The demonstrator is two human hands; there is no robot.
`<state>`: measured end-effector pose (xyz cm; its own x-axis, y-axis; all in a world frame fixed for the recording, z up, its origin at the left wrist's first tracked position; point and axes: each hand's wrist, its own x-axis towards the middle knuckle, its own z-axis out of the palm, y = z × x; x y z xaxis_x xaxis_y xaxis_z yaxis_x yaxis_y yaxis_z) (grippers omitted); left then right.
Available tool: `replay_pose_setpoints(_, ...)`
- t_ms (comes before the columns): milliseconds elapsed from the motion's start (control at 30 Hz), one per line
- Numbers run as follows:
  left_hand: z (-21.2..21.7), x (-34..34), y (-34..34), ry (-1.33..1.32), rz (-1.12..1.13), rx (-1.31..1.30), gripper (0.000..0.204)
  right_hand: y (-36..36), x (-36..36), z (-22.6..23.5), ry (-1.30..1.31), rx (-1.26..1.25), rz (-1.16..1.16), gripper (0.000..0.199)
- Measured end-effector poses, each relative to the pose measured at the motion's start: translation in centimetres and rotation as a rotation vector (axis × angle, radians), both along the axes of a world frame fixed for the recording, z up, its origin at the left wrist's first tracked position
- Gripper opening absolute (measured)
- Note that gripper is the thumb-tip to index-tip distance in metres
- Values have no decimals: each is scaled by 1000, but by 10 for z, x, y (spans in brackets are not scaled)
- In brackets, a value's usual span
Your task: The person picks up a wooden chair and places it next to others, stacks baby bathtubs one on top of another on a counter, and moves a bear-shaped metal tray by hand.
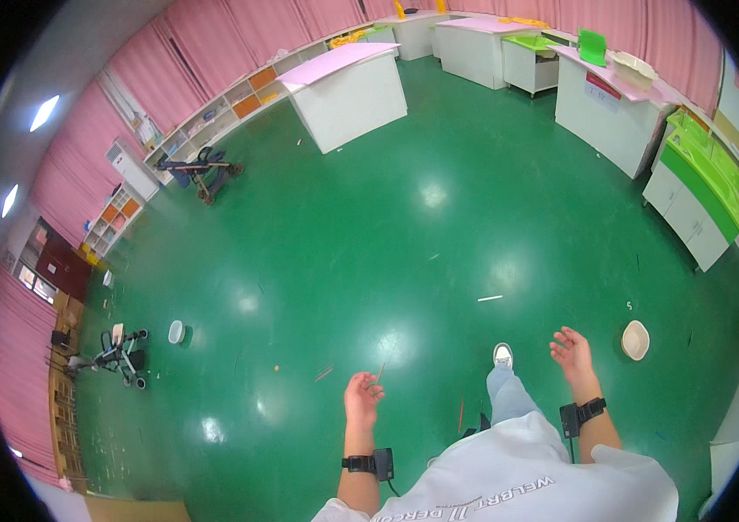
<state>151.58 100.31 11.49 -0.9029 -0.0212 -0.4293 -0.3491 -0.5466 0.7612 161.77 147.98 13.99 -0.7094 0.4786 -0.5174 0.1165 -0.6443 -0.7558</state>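
My left hand (362,397) hangs over the green floor (369,226) with its fingers loosely curled and nothing in it. A thin stick (381,371) lies on the floor just beyond its fingertips. My right hand (571,350) is raised palm up, fingers apart and empty. A black band with a small box sits on each wrist. My foot in a white shoe (503,354) steps forward between the hands. A cream bowl (635,339) lies on the floor to the right of my right hand.
Scattered sticks, such as a white one (490,298), litter the floor. A small white bowl (176,331) and a toy stroller (117,355) stand at the left, another stroller (204,170) farther back. White counters (352,91) and green play kitchens (700,187) line the room's edges.
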Motion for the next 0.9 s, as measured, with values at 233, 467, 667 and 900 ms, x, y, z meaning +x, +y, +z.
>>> replay_pose_setpoints(233, 0, -130, 139, 31, -171, 7, 16, 118, -118, -4, 28, -5, -77, 30)
replay_pose_setpoints(467, 23, -260, 256, -43, -57, -3, 11, 294, -209, -6, 122, 4, -241, 31)
replay_pose_setpoints(667, 7, -353, 351, -116, -141, -86, 12, 376, -240, 4, 20, 82, -393, 26)
replay_pose_setpoints(900, -7, -489, 499, -98, -285, -59, 14, 442, -330, 6, 1, 67, -386, 22)
